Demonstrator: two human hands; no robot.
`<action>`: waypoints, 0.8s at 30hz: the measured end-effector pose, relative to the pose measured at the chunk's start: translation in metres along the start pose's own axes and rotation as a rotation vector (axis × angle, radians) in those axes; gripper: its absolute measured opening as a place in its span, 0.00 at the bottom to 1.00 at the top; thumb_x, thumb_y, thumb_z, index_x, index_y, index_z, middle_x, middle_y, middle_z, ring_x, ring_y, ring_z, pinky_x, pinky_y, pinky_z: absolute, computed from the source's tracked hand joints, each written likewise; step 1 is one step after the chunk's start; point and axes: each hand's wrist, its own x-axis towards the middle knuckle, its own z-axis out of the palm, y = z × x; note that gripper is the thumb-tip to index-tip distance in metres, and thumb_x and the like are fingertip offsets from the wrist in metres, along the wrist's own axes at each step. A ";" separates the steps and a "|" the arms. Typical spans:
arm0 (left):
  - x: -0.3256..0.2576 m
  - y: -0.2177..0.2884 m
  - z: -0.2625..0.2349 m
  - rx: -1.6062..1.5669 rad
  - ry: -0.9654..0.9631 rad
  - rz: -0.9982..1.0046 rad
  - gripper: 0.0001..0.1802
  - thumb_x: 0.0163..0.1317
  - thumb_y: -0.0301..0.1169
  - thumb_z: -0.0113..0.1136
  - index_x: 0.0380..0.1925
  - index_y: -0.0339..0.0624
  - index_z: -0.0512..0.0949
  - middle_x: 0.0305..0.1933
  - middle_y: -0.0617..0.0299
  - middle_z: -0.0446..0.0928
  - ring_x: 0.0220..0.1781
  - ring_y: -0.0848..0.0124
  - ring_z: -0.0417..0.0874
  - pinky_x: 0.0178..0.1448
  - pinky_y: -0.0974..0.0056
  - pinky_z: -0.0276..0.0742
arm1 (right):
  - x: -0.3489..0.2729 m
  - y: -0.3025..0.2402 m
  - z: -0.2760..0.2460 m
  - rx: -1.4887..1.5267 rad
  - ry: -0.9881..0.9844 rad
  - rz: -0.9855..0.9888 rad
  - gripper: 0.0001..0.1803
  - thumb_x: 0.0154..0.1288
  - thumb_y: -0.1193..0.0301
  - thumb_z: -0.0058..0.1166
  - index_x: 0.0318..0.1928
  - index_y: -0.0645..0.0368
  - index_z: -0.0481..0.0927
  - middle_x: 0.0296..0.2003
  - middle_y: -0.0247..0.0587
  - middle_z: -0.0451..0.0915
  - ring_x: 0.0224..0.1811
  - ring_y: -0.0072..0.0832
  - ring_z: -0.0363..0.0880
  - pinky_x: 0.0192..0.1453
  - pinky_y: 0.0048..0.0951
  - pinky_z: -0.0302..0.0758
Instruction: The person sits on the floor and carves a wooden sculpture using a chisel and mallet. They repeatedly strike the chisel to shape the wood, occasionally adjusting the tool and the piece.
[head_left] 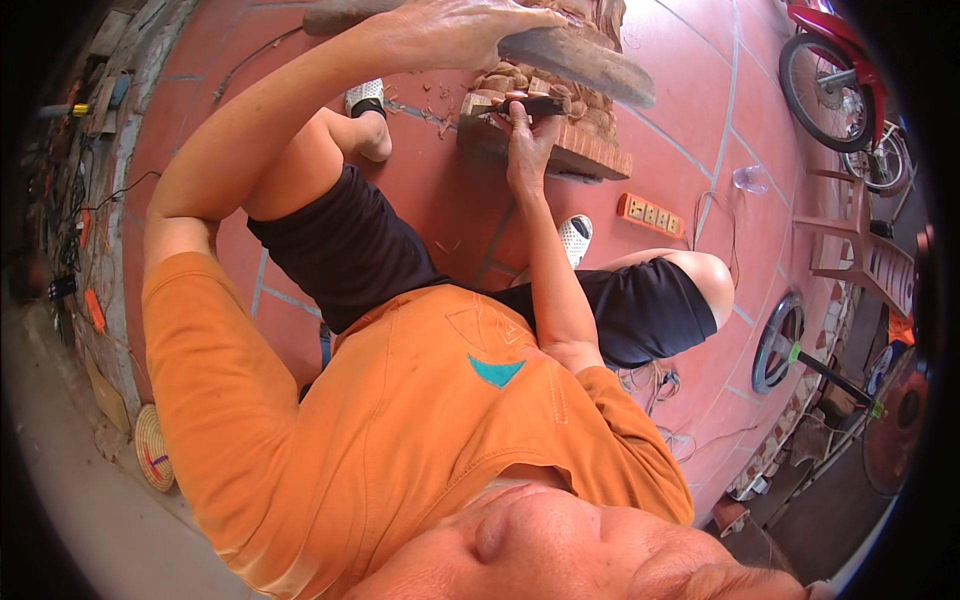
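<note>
At the top edge my left hand (462, 32) appears closed on a long, worn length of wood (585, 62); its fingers are partly cut off by the frame. This wood slants across a carved wooden block (590, 142), whose top has rounded, rough-cut relief. Just below the wood, my right hand (532, 145) is closed around a short dark tool (530, 106), with the thumb laid along it. The tool is close against the carving's near face; which kind it is, I cannot make out.
Wood shavings (430, 112) lie on the red tiled floor. An orange power strip (651, 215), a clear cup (750, 179) and loose cables are to the right. Beyond them stand a red motorbike (835, 85), a plastic chair (860, 235) and a round-based stand (778, 342). Tools clutter the left wall.
</note>
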 end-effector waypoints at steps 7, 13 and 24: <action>0.000 0.017 -0.012 -0.013 0.181 0.105 0.41 0.54 0.29 0.66 0.71 0.45 0.66 0.43 0.44 0.83 0.44 0.48 0.86 0.45 0.48 0.81 | 0.001 0.002 0.004 -0.031 -0.002 -0.072 0.11 0.75 0.79 0.52 0.54 0.59 0.69 0.49 0.41 0.79 0.48 0.34 0.85 0.48 0.34 0.88; 0.004 0.018 0.003 0.092 -0.183 -0.027 0.37 0.55 0.27 0.63 0.69 0.43 0.68 0.38 0.44 0.83 0.38 0.48 0.87 0.41 0.47 0.81 | 0.000 0.000 0.007 -0.036 -0.001 -0.041 0.12 0.75 0.79 0.52 0.55 0.59 0.68 0.49 0.41 0.78 0.48 0.35 0.85 0.49 0.34 0.88; 0.012 0.028 -0.005 0.029 -0.037 -0.018 0.32 0.56 0.25 0.60 0.65 0.42 0.71 0.36 0.43 0.83 0.38 0.48 0.88 0.43 0.47 0.81 | 0.000 0.005 0.008 -0.029 -0.021 -0.076 0.15 0.75 0.82 0.51 0.57 0.59 0.66 0.47 0.38 0.78 0.48 0.28 0.84 0.48 0.28 0.85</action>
